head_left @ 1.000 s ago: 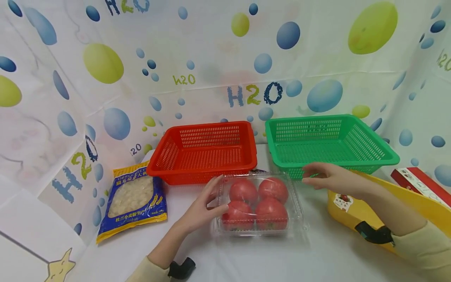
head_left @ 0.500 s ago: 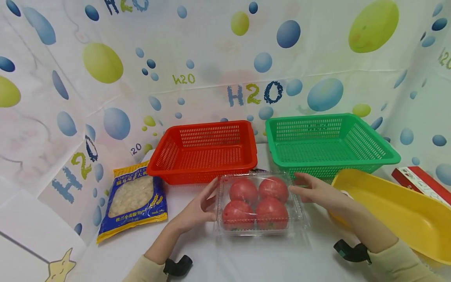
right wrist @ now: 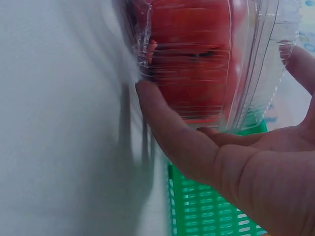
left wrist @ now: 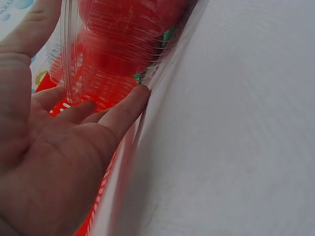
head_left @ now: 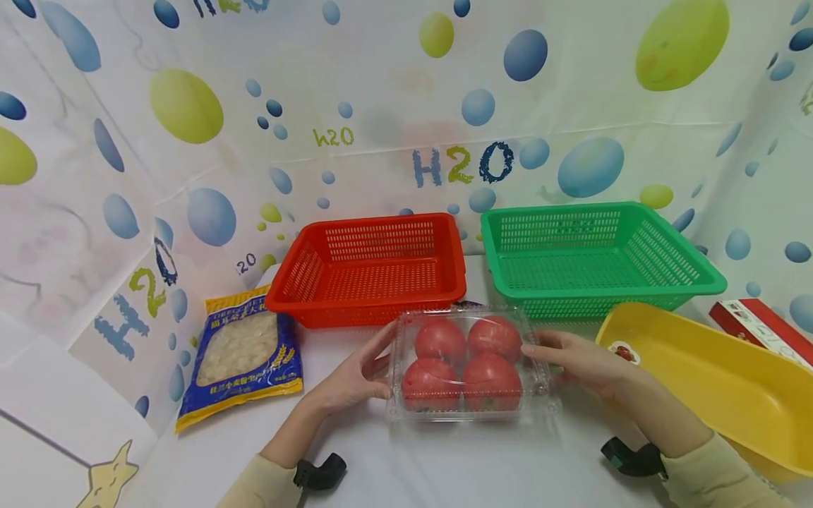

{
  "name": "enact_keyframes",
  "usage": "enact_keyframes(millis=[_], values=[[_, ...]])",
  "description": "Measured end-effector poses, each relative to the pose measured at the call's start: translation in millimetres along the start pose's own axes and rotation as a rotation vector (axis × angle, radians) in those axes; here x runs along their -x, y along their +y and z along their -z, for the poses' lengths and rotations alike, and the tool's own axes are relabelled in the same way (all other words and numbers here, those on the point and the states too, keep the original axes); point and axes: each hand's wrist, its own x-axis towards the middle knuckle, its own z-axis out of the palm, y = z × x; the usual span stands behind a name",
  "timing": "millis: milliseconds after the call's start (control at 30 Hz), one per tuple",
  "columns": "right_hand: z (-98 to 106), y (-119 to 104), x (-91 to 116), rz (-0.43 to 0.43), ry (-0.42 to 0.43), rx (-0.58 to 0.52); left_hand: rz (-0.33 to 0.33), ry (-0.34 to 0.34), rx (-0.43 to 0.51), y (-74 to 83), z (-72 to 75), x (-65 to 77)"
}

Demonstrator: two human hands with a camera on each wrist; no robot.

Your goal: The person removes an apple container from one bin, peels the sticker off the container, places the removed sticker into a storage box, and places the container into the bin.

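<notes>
A clear plastic clamshell box (head_left: 470,418) of large red tomatoes (head_left: 490,381) sits on the white table between both hands. On its left side, the left hand (head_left: 356,377) holds the edge, thumb near the front corner and fingers along the side. In the left wrist view, one of the fingers (left wrist: 125,110) reaches to the box's base at the tabletop. The right hand (head_left: 584,360) grips the opposite side, thumb against the lid's rim. A bent finger (right wrist: 167,123) meets the bottom edge in the right wrist view.
Behind the box stand a red basket (head_left: 381,310) and a green basket (head_left: 603,286). A yellow tub (head_left: 718,395) lies right of the right forearm, with a red and white box (head_left: 759,328) behind. On the left is a blue pasta bag (head_left: 241,353).
The right hand has come left and down from over the yellow tub to the box's right side. The left hand has drawn its thumb back to the box's left edge. The box stays put.
</notes>
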Motion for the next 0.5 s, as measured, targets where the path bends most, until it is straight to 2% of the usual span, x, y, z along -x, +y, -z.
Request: enact_keyframes(millis=[233, 500], values=[[1.4, 3.9, 0.8, -0.024, -0.041, -0.065, -0.020, -0.017, 0.009, -0.7, 0.6, -1.2], [0.4, 11.4, 0.6, -0.010, -0.080, -0.141, -0.016, -0.006, -0.045, -1.6, -0.5, 0.6]])
